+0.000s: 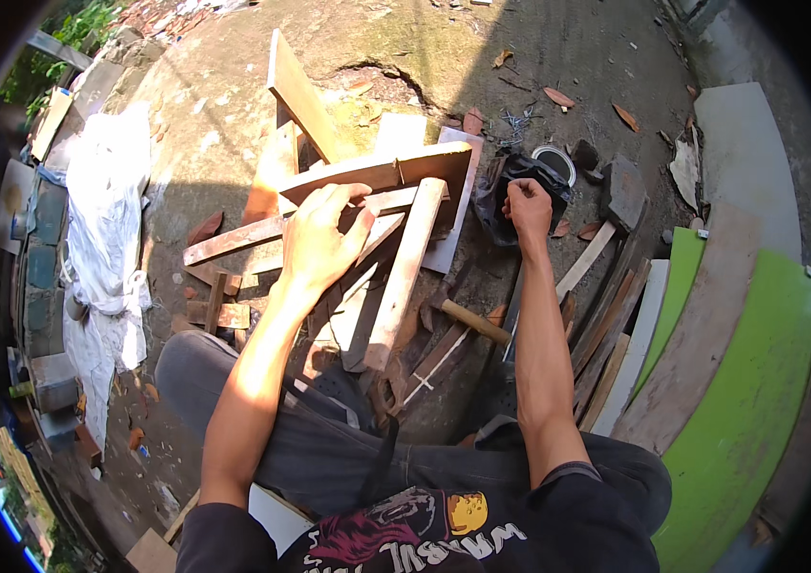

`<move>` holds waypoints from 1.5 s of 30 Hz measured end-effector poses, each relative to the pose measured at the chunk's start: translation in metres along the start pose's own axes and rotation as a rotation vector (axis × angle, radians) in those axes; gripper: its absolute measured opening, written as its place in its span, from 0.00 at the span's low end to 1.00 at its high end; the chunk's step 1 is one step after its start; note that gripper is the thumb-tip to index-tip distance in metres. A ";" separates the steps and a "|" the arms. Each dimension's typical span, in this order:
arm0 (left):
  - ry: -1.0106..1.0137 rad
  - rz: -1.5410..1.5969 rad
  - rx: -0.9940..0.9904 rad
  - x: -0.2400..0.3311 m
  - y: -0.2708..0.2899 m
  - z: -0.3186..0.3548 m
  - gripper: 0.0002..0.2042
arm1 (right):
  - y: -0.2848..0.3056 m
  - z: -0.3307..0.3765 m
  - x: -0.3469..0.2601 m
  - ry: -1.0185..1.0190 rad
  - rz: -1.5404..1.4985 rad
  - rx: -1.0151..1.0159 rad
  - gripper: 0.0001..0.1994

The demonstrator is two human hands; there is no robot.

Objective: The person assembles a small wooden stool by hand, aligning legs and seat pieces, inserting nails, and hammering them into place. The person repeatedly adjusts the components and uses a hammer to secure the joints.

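Left hand [321, 241] grip spread flat on rough wood planks [367, 181] — right hand [528, 205] fisted in crumpled black bag [506, 191] (contents hidden).

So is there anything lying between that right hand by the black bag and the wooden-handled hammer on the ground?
Nothing visible. The right hand is closed at the black plastic bag, and the wooden-handled hammer lies nearer the person, with only bare ground and flat wood scraps between them.

A black plastic bag [511, 196] lies crumpled on the ground beside a round white-rimmed tin [554, 162]; no labels, signs or screens show.
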State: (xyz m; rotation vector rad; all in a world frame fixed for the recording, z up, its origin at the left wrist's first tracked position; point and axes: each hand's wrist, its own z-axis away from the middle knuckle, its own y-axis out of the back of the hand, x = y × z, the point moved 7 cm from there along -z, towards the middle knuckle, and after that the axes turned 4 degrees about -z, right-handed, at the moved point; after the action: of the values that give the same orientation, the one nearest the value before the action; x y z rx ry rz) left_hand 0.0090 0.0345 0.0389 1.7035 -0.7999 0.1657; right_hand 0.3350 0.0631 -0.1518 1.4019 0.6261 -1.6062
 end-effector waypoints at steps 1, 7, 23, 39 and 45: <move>-0.025 -0.001 -0.004 0.003 0.001 -0.004 0.13 | -0.003 0.003 -0.017 -0.033 -0.100 -0.091 0.10; -0.109 0.045 -0.059 0.017 0.001 -0.032 0.11 | -0.011 0.061 -0.128 0.089 -0.407 -0.344 0.12; 0.191 0.319 -0.030 0.003 -0.021 -0.033 0.11 | -0.066 0.116 -0.141 0.504 -0.184 -0.226 0.08; 0.229 0.300 -0.039 0.009 -0.025 -0.034 0.11 | -0.068 0.116 -0.153 0.659 0.096 -0.220 0.11; 0.218 0.286 -0.055 0.010 -0.030 -0.035 0.12 | -0.074 0.128 -0.170 0.770 0.290 -0.257 0.10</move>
State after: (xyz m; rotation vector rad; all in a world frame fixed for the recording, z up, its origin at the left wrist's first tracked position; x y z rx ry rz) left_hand 0.0445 0.0646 0.0299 1.4837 -0.8722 0.5125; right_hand 0.2006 0.0415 0.0281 1.8025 0.9705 -0.6951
